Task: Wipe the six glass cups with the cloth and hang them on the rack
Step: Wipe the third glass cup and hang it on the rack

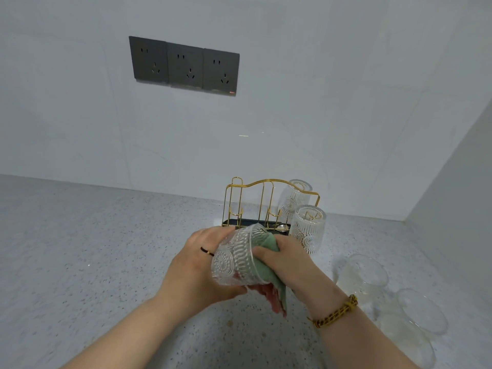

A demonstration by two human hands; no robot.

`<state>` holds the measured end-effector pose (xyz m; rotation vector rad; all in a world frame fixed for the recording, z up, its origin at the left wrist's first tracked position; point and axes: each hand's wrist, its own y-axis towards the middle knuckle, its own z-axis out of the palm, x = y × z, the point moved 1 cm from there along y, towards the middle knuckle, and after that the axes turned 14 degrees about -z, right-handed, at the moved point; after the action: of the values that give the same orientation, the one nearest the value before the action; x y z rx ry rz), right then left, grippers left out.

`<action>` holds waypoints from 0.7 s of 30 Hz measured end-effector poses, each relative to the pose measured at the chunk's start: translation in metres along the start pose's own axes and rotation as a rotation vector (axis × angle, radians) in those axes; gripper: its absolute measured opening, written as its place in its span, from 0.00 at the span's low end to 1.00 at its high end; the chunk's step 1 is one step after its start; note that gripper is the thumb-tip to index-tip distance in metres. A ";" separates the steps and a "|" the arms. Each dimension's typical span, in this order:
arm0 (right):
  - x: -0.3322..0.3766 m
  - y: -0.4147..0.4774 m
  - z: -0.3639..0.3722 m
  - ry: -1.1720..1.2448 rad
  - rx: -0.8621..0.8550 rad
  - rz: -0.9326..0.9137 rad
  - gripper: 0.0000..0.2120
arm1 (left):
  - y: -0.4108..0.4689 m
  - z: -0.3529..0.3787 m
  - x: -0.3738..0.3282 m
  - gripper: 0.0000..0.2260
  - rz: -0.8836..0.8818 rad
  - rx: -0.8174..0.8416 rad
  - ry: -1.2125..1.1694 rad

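Hands meet low in the middle, above the speckled grey stone bench (80,249). The left hand (197,270), a dark band on one finger, curls round the left end of an embossed clear glass cup (234,258) held on its side. The right hand (288,259), with a gold-and-black braided bracelet (336,312) at its wrist, clenches a green cloth (266,272) with a pink underside. The cloth is bunched against the cup's right end, some green shows through the glass, and a tail hangs below. To the right, three plain clear glass cups (366,275) stand close together on the bench, their outlines blurred. Just behind the hands stands a gold wire rack (255,198) on a dark tray base (237,222). Two more embossed glass cups (307,230) hang upside down on its right-hand prongs, one behind the other, and the left prongs are bare. Higher on the pale tiled wall (319,115) sit three dark grey sockets (183,66) in a row.
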<state>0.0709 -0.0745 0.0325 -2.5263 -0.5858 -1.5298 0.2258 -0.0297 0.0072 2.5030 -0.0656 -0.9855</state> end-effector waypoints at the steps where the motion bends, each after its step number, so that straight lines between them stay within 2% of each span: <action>1: -0.001 -0.001 -0.001 0.000 -0.023 -0.016 0.07 | 0.000 -0.004 -0.003 0.33 -0.085 0.100 -0.103; 3: 0.000 -0.002 -0.003 0.032 -0.044 -0.025 0.06 | 0.000 -0.010 -0.003 0.34 -0.330 0.252 -0.349; 5: 0.000 -0.003 -0.005 0.071 -0.039 -0.019 0.05 | 0.002 -0.011 0.005 0.32 -0.515 0.509 -0.719; 7: 0.000 -0.004 -0.004 0.089 -0.011 -0.025 0.05 | -0.002 -0.010 0.006 0.41 -0.628 0.715 -1.013; 8: 0.000 -0.004 -0.004 0.089 -0.003 -0.028 0.04 | -0.002 -0.007 0.010 0.43 -0.662 0.745 -1.069; 11: -0.003 -0.006 -0.002 0.146 -0.036 -0.024 0.09 | 0.000 -0.002 0.012 0.43 -0.692 0.651 -1.127; 14: -0.006 -0.010 0.001 0.376 -0.098 0.043 0.09 | 0.007 -0.002 0.013 0.41 -0.650 0.486 -1.129; 18: -0.015 -0.018 0.005 0.488 -0.056 0.067 0.10 | 0.017 -0.010 0.014 0.42 -0.630 0.295 -1.041; 20: -0.018 -0.021 0.006 0.686 -0.079 0.071 0.08 | 0.022 -0.012 0.017 0.34 -0.650 0.200 -0.981; 21: -0.019 -0.023 0.005 0.795 -0.113 0.061 0.08 | 0.024 -0.013 0.017 0.27 -0.642 0.157 -0.936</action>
<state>0.0582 -0.0565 0.0113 -1.7205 -0.2971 -2.3562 0.2494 -0.0499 0.0151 1.9702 0.4084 -2.4090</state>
